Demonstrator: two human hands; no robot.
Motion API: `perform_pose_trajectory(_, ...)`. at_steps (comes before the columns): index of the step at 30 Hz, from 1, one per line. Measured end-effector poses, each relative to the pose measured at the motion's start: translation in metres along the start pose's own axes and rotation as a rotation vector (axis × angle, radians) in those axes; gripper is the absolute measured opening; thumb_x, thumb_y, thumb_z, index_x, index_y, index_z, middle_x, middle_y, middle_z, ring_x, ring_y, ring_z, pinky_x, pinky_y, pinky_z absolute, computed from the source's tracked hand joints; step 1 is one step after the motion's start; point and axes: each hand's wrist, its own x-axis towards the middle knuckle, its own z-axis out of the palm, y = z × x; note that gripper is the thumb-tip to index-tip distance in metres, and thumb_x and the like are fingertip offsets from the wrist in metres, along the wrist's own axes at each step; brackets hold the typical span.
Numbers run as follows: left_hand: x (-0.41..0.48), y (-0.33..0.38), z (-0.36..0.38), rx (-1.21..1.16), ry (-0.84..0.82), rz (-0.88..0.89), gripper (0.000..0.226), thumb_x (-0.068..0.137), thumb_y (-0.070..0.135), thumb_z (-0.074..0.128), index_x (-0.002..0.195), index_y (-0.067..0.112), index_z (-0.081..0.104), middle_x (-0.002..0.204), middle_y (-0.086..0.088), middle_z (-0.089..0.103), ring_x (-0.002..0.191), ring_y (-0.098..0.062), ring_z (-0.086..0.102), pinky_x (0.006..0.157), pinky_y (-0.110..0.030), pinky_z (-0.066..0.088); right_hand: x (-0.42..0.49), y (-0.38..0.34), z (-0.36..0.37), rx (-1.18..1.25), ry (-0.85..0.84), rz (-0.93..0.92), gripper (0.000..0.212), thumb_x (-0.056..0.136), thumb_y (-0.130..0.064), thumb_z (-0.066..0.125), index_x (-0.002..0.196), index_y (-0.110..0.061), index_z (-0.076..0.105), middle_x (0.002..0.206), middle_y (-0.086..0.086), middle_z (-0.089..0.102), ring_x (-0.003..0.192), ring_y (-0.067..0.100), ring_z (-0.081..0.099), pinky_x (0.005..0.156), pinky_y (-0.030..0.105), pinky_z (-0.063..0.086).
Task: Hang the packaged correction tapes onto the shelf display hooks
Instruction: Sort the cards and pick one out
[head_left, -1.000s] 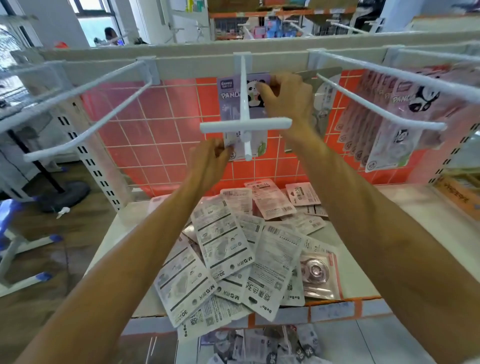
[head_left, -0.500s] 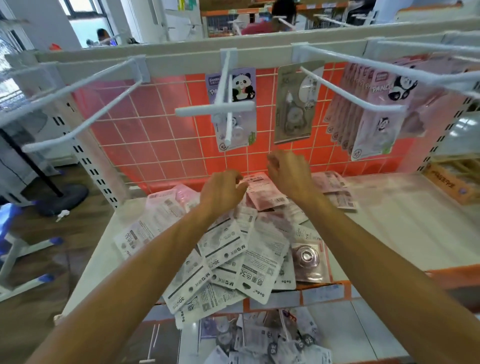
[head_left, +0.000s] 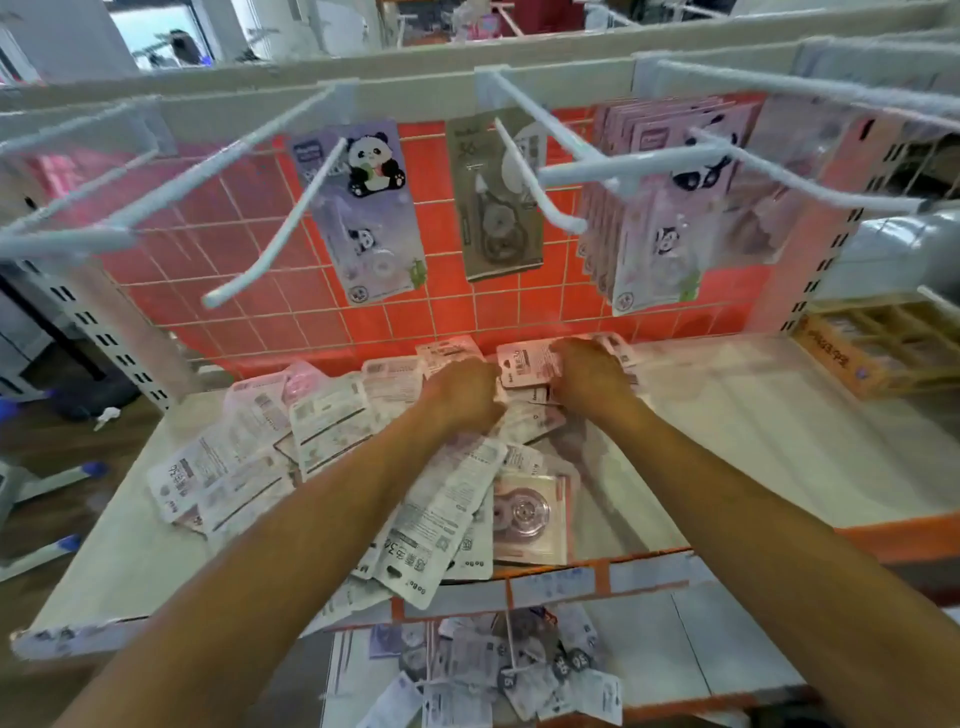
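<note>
Both hands are down in the heap of packaged correction tapes (head_left: 322, 415) lying loose on the shelf (head_left: 753, 441). The left hand (head_left: 462, 395) sits knuckles-up in the middle of the heap. The right hand (head_left: 592, 379), just beside it, lies over a pink-backed pack (head_left: 524, 364). Their fingers are turned away and blurred, so I cannot tell whether either hand grips a pack.

The packs look light: thin card with a clear blister, as the clear-fronted pack (head_left: 524, 512) nearer than the hands shows. The card should flex easily and slide over its neighbours, so lifting one may drag others along. The best hold is probably a pinch on the card near its top, beside the hang hole, leaving the hole free for the wire. Squeezing the blister could dent it.

Above the hands, white wire hooks jut toward the camera. The left hook (head_left: 280, 218) carries a lone panda pack (head_left: 363, 208) at its back, and the middle hook (head_left: 540, 171) carries a grey pack (head_left: 498, 197). Up and right of the right hand hangs a full row of panda packs (head_left: 654, 223).

An orange grid panel (head_left: 208, 270) stands behind the hands. Right of the right hand the shelf runs bare to a cardboard box (head_left: 883, 353). Below the forearms, spilled packs (head_left: 493, 670) lie on a lower shelf. Wooden floor (head_left: 47, 441) shows far left.
</note>
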Motion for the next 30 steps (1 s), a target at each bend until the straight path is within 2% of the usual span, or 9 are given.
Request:
perform_pose_trajectory(5, 0.01, 0.008, 0.012, 0.049, -0.034, -0.068, 0.054, 0.091, 0.041, 0.058, 0.137, 0.016, 0.045, 0.13, -0.009, 0.051, 0.109, -0.028, 0.056, 0.089, -0.042, 0.051, 0.014, 0.012, 0.009, -0.003, -0.114, -0.033, 0.049, 0.082, -0.021, 0.06, 0.126, -0.018, 0.039, 0.125, 0.012, 0.051, 0.117, 0.032, 0.05, 0.095, 0.042, 0.043)
perform_pose_trajectory(7, 0.011, 0.009, 0.014, 0.048, -0.065, -0.083, 0.048, 0.092, 0.041, 0.055, 0.133, 0.015, 0.048, 0.124, -0.009, 0.053, 0.105, -0.027, 0.056, 0.083, -0.037, 0.049, 0.019, 0.015, 0.013, -0.018, -0.15, -0.037, 0.06, 0.082, -0.021, 0.061, 0.134, -0.016, 0.031, 0.14, 0.011, 0.04, 0.133, 0.031, 0.036, 0.108, 0.047, 0.033)
perform_pose_trajectory(9, 0.012, 0.009, 0.016, 0.049, -0.079, -0.09, 0.042, 0.093, 0.038, 0.054, 0.129, 0.015, 0.051, 0.121, -0.008, 0.054, 0.101, -0.025, 0.056, 0.076, -0.032, 0.045, 0.019, 0.019, 0.014, -0.039, -0.202, -0.037, 0.06, 0.084, -0.024, 0.059, 0.137, -0.016, 0.031, 0.149, 0.006, 0.032, 0.141, 0.026, 0.024, 0.115, 0.048, 0.021)
perform_pose_trajectory(11, 0.011, 0.01, 0.017, 0.053, -0.084, -0.098, 0.04, 0.094, 0.038, 0.053, 0.127, 0.016, 0.052, 0.12, -0.007, 0.054, 0.098, -0.023, 0.056, 0.074, -0.031, 0.044, 0.017, 0.023, 0.015, -0.098, -0.238, -0.052, 0.049, 0.085, -0.023, 0.058, 0.128, -0.013, 0.037, 0.136, 0.007, 0.042, 0.133, 0.027, 0.033, 0.11, 0.046, 0.029)
perform_pose_trajectory(14, 0.01, 0.013, 0.014, 0.092, -0.092, -0.095, 0.04, 0.094, 0.041, 0.052, 0.126, 0.017, 0.053, 0.117, -0.008, 0.057, 0.1, -0.027, 0.057, 0.083, -0.038, 0.05, 0.013, 0.024, 0.018, -0.118, -0.163, -0.038, 0.035, 0.085, -0.018, 0.059, 0.117, -0.012, 0.045, 0.118, 0.009, 0.054, 0.114, 0.028, 0.05, 0.097, 0.045, 0.042)
perform_pose_trajectory(17, 0.006, 0.016, 0.011, 0.096, -0.083, -0.099, 0.036, 0.095, 0.041, 0.051, 0.122, 0.017, 0.056, 0.113, -0.008, 0.06, 0.096, -0.027, 0.059, 0.081, -0.037, 0.051, 0.007, 0.023, 0.015, -0.126, -0.106, -0.021, 0.022, 0.086, -0.013, 0.055, 0.108, -0.013, 0.054, 0.108, 0.008, 0.062, 0.104, 0.027, 0.057, 0.091, 0.044, 0.047)
perform_pose_trajectory(22, 0.001, 0.019, 0.012, 0.058, -0.073, -0.094, 0.03, 0.096, 0.039, 0.051, 0.115, 0.017, 0.058, 0.11, -0.005, 0.063, 0.09, -0.02, 0.059, 0.077, -0.032, 0.05, -0.004, 0.027, 0.014, -0.111, -0.046, 0.012, 0.023, 0.09, -0.015, 0.049, 0.109, -0.016, 0.061, 0.108, 0.007, 0.066, 0.103, 0.026, 0.061, 0.082, 0.037, 0.048)
perform_pose_trajectory(27, -0.008, 0.027, 0.004, 0.007, -0.05, -0.103, 0.046, 0.098, 0.039, 0.048, 0.138, 0.016, 0.044, 0.129, -0.01, 0.059, 0.113, -0.026, 0.057, 0.093, -0.038, 0.047, -0.02, 0.038, 0.006, -0.039, 0.065, -0.048, 0.023, 0.086, -0.022, 0.056, 0.107, -0.02, 0.067, 0.105, 0.006, 0.069, 0.095, 0.029, 0.065, 0.078, 0.033, 0.05)
perform_pose_trajectory(30, -0.015, 0.031, 0.001, -0.033, -0.026, -0.097, 0.049, 0.098, 0.038, 0.048, 0.14, 0.013, 0.042, 0.13, -0.013, 0.058, 0.115, -0.028, 0.056, 0.092, -0.038, 0.045, -0.032, 0.037, -0.007, 0.057, 0.187, -0.042, 0.022, 0.083, -0.015, 0.059, 0.101, -0.02, 0.069, 0.098, 0.006, 0.071, 0.087, 0.03, 0.066, 0.07, 0.031, 0.049)
